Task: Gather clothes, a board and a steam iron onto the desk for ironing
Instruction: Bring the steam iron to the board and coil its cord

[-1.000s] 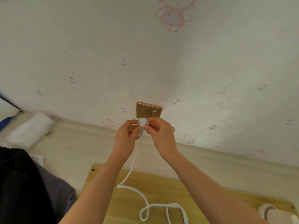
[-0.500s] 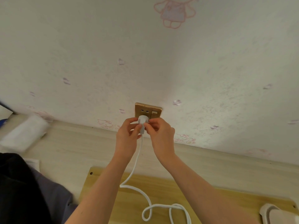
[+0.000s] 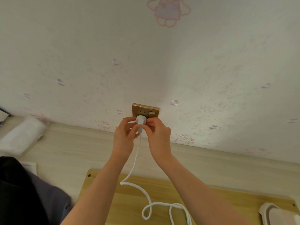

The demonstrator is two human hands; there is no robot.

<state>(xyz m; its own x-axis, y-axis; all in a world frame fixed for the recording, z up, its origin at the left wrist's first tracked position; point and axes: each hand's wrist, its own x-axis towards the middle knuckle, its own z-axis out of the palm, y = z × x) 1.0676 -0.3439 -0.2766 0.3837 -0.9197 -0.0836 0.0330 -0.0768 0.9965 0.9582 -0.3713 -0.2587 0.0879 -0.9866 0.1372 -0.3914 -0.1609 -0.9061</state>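
Note:
A white plug (image 3: 140, 121) sits against the lower part of a gold wall socket (image 3: 145, 110). My left hand (image 3: 125, 135) and my right hand (image 3: 158, 133) both pinch the plug from either side. Its white cord (image 3: 134, 168) drops to a wooden board (image 3: 129, 202) on the desk and loops there. At the bottom right corner a pale steam iron (image 3: 280, 215) lies on the board, partly cut off. Dark and grey-blue clothes (image 3: 24, 192) lie at the bottom left.
The pale wooden desk (image 3: 65, 151) runs along a wall with pink cartoon wallpaper (image 3: 162, 62). A white rolled bundle (image 3: 21, 135) lies at the desk's far left.
Both hands have carried the plug up and forward until it meets the socket. The view has shifted slightly toward the wall.

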